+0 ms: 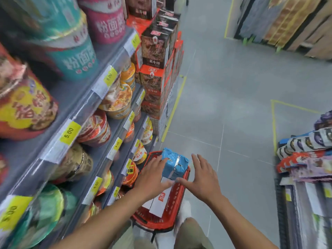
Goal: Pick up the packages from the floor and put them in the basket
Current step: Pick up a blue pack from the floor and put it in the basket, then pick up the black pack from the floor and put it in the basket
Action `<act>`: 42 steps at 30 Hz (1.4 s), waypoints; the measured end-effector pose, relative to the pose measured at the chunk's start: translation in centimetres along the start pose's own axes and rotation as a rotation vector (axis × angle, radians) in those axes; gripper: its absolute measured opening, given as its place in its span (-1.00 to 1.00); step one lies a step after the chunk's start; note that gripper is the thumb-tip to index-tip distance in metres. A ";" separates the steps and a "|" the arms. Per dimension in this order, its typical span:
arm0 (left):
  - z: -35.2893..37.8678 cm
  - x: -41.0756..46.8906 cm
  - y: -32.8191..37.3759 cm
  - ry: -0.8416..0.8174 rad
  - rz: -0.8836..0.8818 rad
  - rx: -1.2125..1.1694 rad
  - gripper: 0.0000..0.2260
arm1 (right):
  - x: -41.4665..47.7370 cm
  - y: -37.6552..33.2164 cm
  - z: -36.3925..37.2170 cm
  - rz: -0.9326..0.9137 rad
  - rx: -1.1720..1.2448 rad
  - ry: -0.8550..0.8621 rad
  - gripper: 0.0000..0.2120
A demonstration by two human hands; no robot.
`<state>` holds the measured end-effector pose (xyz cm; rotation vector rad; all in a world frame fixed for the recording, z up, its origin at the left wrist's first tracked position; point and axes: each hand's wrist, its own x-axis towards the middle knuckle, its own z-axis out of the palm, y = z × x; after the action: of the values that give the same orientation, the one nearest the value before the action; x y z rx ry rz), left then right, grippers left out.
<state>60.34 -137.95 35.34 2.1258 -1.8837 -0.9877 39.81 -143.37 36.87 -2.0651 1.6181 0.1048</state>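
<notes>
Nearly done, I judge. A white pack already lies at the near end of the basket. Over its far end sits the blue pack, my left hand flat-fingered against it and my right hand spread just beside. Beyond, I see no loose pack on the floor.

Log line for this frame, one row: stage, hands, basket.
stage: placing | blue pack over basket | left hand flat on pack | right hand spread beside it | white pack in basket

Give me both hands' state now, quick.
Left hand: against the blue package; grip cannot be told.
Right hand: open, fingers spread, holding nothing.
</notes>
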 end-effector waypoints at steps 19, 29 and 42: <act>1.5 -19.6 5.2 0.609 -0.453 -0.022 -0.15 | -4.1 -7.1 -7.9 -0.896 -0.350 -0.012 0.16; 11.8 -38.9 6.1 0.903 -0.929 -0.132 -0.15 | -19.1 -15.8 1.3 -1.444 -0.421 -0.166 0.11; 35.3 -72.1 14.7 1.095 -1.546 -0.265 -0.13 | -55.7 -17.7 18.6 -1.965 -0.610 -0.508 0.15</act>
<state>28.49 -63.20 42.63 2.7052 0.4887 0.0726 44.78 -83.05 46.98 -2.7061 -1.1492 0.3597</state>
